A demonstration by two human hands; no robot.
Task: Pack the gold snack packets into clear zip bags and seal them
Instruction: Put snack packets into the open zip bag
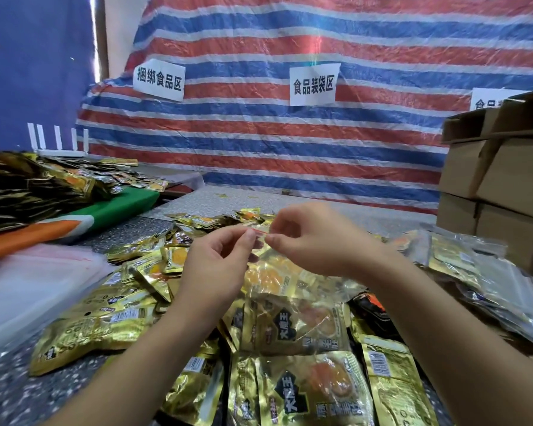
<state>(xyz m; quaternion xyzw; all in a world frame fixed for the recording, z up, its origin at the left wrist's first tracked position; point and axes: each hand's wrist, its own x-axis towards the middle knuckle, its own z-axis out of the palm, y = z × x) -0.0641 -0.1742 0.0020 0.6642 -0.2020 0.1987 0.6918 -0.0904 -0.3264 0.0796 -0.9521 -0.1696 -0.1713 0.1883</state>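
A clear zip bag (277, 278) with gold snack packets inside hangs upright above the table's middle. My left hand (216, 262) pinches the left part of its red-lined zip strip, and my right hand (314, 238) pinches the strip just to the right, fingertips almost meeting. Loose gold snack packets (305, 388) lie heaped on the speckled table (6, 395) below and around the bag.
A stack of empty clear zip bags (34, 281) lies at the left. Filled bags (480, 275) pile up at the right, beside stacked cardboard boxes (499, 176). More gold packets (28, 182) cover a green and orange cloth at far left. A striped tarp hangs behind.
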